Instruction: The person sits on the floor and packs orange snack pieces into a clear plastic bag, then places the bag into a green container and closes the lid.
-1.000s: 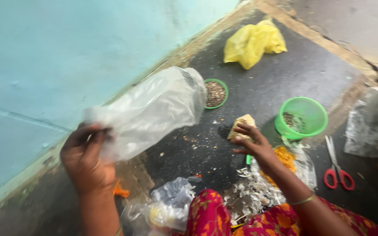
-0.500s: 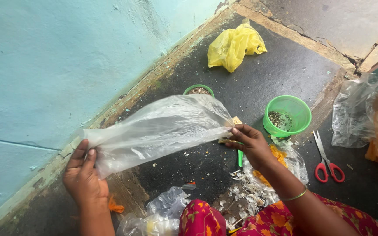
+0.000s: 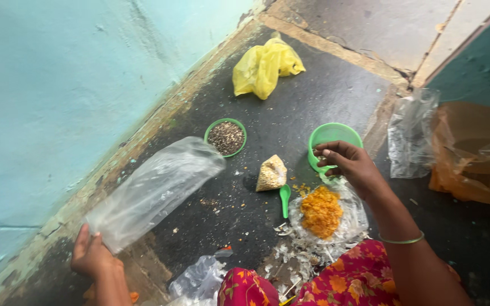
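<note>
L hand (image 3: 91,258): low left, near wall base; fingers closed on one end of clear plastic bag (image 3: 154,190). Bag lifted, stretches up-right toward small green bowl.
R hand (image 3: 350,164): at rim of green tub (image 3: 330,136); fingers curled, tips touching rim. Cannot tell if it grips anything; tub contents hidden by hand.
Small green bowl (image 3: 226,137): on floor, full of dark speckled seeds, just beside bag's far end.
Small packet (image 3: 271,173): pale grainy filling, on floor betw. bowl & tub.
Green spoon (image 3: 284,198): flat on floor, just below packet.
Orange heap (image 3: 320,211): on clear plastic sheet, under R wrist.
Scraps (image 3: 290,255): whitish bits near red floral cloth (image 3: 336,283).
Yellow bag (image 3: 263,65): crumpled, far end of dark floor (image 3: 336,90).
Right edge: clear bag (image 3: 412,133) & orange bag (image 3: 472,153), touching.
</note>
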